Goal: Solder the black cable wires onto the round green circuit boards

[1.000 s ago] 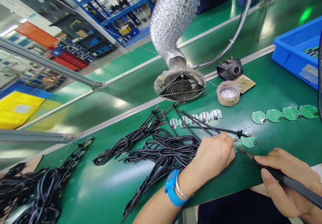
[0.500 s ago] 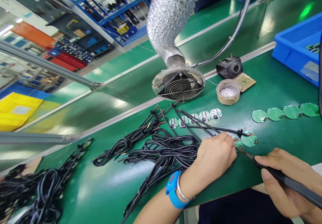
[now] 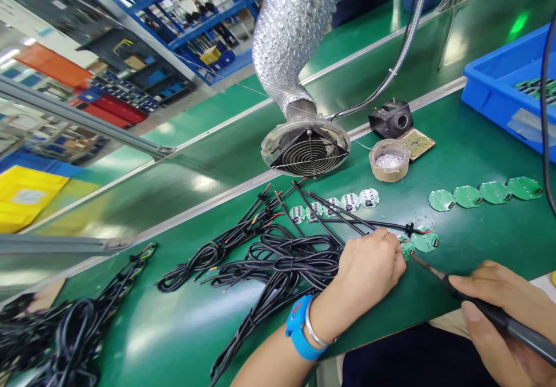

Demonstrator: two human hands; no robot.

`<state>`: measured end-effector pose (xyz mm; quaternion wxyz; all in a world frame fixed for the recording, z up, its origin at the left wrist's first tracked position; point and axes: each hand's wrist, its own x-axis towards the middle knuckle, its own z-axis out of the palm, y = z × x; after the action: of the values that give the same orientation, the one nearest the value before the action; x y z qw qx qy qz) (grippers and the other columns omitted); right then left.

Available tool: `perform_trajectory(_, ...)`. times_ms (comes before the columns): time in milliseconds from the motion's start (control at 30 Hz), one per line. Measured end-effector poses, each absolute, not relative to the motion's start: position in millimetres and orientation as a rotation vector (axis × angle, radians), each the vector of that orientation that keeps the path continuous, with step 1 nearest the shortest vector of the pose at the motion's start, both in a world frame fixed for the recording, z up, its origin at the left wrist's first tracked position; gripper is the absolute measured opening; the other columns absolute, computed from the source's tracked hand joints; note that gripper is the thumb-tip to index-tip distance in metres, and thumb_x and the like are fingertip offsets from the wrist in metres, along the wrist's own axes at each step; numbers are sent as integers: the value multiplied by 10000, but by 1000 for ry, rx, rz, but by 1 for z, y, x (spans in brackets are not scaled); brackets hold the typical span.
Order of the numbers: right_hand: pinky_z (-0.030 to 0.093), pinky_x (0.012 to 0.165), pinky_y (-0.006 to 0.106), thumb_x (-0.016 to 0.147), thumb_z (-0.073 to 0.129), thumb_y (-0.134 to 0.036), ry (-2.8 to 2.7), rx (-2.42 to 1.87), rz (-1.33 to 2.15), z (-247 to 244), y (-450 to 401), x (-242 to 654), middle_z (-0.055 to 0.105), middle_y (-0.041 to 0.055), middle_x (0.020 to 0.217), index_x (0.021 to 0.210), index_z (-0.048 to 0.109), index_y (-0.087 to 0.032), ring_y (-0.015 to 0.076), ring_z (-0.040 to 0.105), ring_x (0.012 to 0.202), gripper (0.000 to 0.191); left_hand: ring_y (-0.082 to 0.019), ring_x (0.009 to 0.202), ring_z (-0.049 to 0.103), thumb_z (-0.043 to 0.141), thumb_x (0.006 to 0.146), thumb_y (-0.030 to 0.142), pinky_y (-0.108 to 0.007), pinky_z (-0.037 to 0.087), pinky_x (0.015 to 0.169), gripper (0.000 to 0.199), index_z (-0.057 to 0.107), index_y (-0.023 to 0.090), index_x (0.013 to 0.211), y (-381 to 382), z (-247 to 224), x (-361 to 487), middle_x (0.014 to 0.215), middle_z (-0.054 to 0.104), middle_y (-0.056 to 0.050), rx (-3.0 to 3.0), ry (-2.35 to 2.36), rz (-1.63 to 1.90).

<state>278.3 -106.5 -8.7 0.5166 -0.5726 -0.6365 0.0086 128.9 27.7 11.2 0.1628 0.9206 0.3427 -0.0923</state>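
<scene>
Right grip [image 3: 510,295] closed around a soldering iron [image 3: 495,314], its tip beside a half-hidden green board [image 3: 407,249] on the counter [image 3: 478,233].

Compared with half a second ago, the iron has eased slightly rightward; the left hand [image 3: 369,265] keeps its place, fingers bunched at that board's left side, though I can't tell what they pinch. I count two boards there, the second board [image 3: 424,241] under a black cable's [image 3: 377,223] red wire, five patterned boards [image 3: 332,206] in a row beyond, four plainer boards [image 3: 495,192] off right, and one blue bin [image 3: 490,97].
</scene>
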Motion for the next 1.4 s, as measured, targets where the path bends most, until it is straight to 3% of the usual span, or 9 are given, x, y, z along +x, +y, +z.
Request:
perform_trajectory(133, 511, 589, 280, 805, 512, -107, -1436, -1334, 7, -16, -103, 275, 639, 10, 725, 987, 623, -171, 134, 613, 625, 222, -211, 775, 689, 499, 916, 213, -307, 512, 671, 143, 637, 217, 878, 29, 16, 127, 907, 691, -14, 2610, 989, -329)
perform_trajectory(300, 490, 590, 299, 852, 490, -171, -1268, -1313, 35, -34, -100, 277, 590, 1, 692, 975, 611, -184, 135, 576, 609, 173, -203, 802, 670, 552, 886, 159, -307, 520, 691, 112, 621, 223, 948, 37, 20, 116, 924, 653, -16, 2692, 673, -290)
perform_trajectory(467, 494, 641, 336, 852, 526, -168, -1261, -1282, 126, -45, -116, 281, 621, 28, 761, 1034, 651, -183, 163, 598, 679, 221, -185, 779, 648, 469, 978, 198, -291, 517, 671, 140, 590, 193, 907, 36, 25, 115, 903, 636, -23, 2769, 507, -345)
perform_trajectory(633, 531, 691, 346, 840, 581, -192, -1307, -1343, 50, -45, -116, 285, 653, 32, 821, 986, 678, -205, 187, 638, 748, 176, -192, 802, 642, 394, 1008, 253, -297, 526, 673, 203, 566, 165, 948, 34, 22, 120, 946, 639, -50, 2810, 560, -362)
perform_trajectory(833, 540, 597, 282, 832, 537, -105, -1463, -1316, -54, -24, -102, 281, 646, 18, 736, 931, 650, -166, 151, 640, 639, 163, -205, 827, 644, 425, 975, 223, -324, 554, 699, 150, 556, 162, 933, 31, 23, 124, 929, 631, -50, 2808, 615, -378)
perform_trajectory(1400, 526, 574, 290, 835, 534, -96, -1483, -1303, 59, -27, -103, 280, 637, 22, 740, 961, 642, -168, 139, 617, 619, 181, -233, 848, 637, 434, 914, 166, -360, 574, 747, 123, 538, 146, 976, 29, 21, 127, 926, 618, -75, 2791, 594, -404)
